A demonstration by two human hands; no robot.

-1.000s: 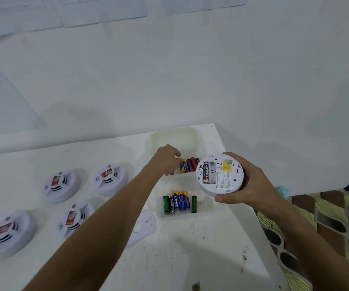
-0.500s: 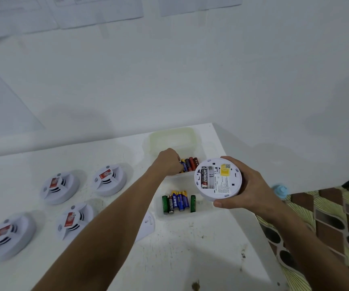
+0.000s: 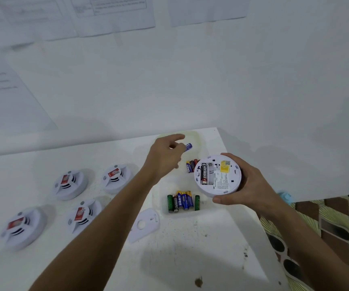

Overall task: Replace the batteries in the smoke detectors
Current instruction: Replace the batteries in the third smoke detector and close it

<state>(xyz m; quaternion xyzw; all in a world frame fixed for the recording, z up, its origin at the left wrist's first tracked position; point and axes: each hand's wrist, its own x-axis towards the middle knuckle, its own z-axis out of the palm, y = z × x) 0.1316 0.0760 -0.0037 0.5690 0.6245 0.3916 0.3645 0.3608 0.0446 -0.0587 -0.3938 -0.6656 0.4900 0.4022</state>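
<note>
A: What is the right hand (image 3: 251,186) doing?

B: It grips an opened smoke detector (image 3: 217,175) by the rim, back side up, above the white table (image 3: 180,248). One black Eveready battery (image 3: 204,174) sits in the compartment; the slot beside it is bare.

A: And the left hand (image 3: 165,158)?

B: Raised above the table, it pinches a blue battery (image 3: 188,147) between thumb and fingertips, index finger stretched out.

A: Where are the other batteries?

B: A small red and blue cluster (image 3: 191,164) lies just left of the held detector, partly hidden by it. A row of green, black and blue ones (image 3: 182,201) lies nearer, below the detector.

A: The rest?

B: Four closed smoke detectors (image 3: 70,183) with red labels sit at the left. A detached white cover plate (image 3: 145,224) lies flat beside the left forearm. A pale translucent container (image 3: 195,139) stands behind the left hand.
</note>
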